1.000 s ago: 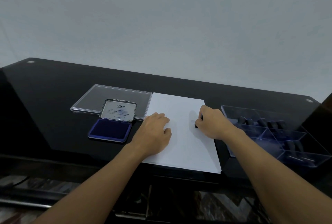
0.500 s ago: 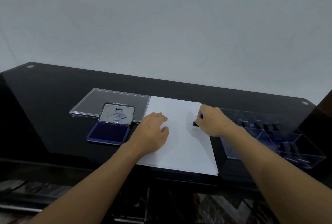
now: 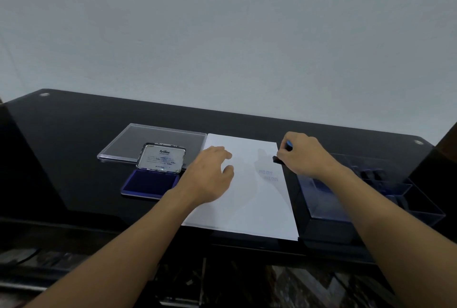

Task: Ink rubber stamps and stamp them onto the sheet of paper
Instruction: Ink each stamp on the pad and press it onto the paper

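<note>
A white sheet of paper [image 3: 244,208] lies on the black table, with two faint blue stamp prints [image 3: 268,175] near its right edge. My left hand [image 3: 210,174] rests flat on the sheet's left side, fingers apart. Just past the sheet's right edge, my right hand [image 3: 303,155] is lifted off the paper and grips a small dark rubber stamp [image 3: 278,160] with a blue handle. An open blue ink pad [image 3: 150,182] with its lid tilted up lies left of the paper.
A clear plastic lid [image 3: 138,142] lies behind the ink pad. A clear compartment box [image 3: 420,206] with several dark stamps stands at the right. The black glass table [image 3: 61,147] ends at a front edge close to me.
My right hand has lifted the stamp off the paper and moved it right and back, uncovering two prints. My left hand stays on the sheet.
</note>
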A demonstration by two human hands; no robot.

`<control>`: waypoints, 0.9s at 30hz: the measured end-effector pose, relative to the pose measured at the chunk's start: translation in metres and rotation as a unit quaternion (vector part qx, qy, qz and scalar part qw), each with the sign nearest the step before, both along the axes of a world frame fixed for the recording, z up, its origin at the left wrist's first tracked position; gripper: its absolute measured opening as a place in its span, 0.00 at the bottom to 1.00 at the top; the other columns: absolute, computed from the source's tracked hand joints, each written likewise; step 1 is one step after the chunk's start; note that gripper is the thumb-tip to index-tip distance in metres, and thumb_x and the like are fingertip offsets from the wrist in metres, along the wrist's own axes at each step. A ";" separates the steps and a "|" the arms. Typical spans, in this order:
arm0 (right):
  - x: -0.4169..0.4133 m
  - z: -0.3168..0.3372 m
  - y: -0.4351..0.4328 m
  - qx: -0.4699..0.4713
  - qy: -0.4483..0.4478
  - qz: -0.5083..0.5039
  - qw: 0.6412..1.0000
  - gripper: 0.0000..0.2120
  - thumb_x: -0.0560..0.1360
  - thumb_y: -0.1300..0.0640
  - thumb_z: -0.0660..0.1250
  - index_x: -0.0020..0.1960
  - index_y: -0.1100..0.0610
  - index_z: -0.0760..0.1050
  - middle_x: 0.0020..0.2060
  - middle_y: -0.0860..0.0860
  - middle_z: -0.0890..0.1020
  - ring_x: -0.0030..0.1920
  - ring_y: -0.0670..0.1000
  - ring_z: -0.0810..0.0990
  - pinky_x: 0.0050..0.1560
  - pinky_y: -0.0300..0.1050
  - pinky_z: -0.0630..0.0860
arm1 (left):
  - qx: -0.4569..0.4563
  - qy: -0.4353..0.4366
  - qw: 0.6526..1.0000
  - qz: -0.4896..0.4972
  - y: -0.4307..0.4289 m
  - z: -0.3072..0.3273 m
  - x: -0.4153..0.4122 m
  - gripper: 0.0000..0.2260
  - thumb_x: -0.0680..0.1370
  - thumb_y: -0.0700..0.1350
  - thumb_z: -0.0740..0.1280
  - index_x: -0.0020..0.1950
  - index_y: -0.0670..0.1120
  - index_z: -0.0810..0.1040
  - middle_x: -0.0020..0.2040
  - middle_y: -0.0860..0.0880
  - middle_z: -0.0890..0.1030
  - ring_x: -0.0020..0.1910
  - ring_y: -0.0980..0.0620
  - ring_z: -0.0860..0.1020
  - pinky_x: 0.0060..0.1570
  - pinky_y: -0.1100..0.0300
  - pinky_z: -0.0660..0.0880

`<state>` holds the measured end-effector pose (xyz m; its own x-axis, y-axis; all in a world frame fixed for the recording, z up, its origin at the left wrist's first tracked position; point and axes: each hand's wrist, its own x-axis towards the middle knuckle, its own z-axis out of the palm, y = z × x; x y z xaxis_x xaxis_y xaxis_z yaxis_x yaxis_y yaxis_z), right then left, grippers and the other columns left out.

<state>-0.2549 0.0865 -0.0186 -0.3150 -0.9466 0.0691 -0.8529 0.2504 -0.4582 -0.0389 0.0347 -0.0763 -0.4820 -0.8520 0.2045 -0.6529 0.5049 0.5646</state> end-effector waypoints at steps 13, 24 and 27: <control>-0.054 0.023 0.058 0.026 0.012 0.013 1.000 0.06 0.83 0.55 0.58 0.55 0.57 0.63 0.37 0.55 0.78 0.32 0.51 0.72 0.33 0.45 0.68 | -0.006 0.021 0.999 -0.047 0.023 0.019 -0.046 0.16 0.81 0.50 0.58 0.69 0.51 0.70 0.73 0.55 0.66 0.72 0.55 0.62 0.66 0.61 0.60; -0.116 0.008 0.100 0.100 0.109 0.037 0.988 0.02 0.80 0.48 0.67 0.52 0.44 0.77 0.51 0.48 0.83 0.48 0.48 0.80 0.49 0.44 0.75 | -0.004 0.035 0.995 -0.097 0.051 0.016 -0.109 0.15 0.81 0.49 0.60 0.68 0.50 0.72 0.69 0.53 0.72 0.67 0.54 0.69 0.58 0.66 0.61; -0.113 0.004 0.099 0.134 0.111 0.051 0.984 0.14 0.82 0.49 0.63 0.66 0.49 0.78 0.59 0.51 0.82 0.54 0.51 0.81 0.58 0.48 0.77 | -0.001 0.033 0.994 -0.100 0.054 0.016 -0.118 0.14 0.81 0.48 0.60 0.67 0.49 0.73 0.68 0.52 0.73 0.65 0.54 0.71 0.56 0.67 0.62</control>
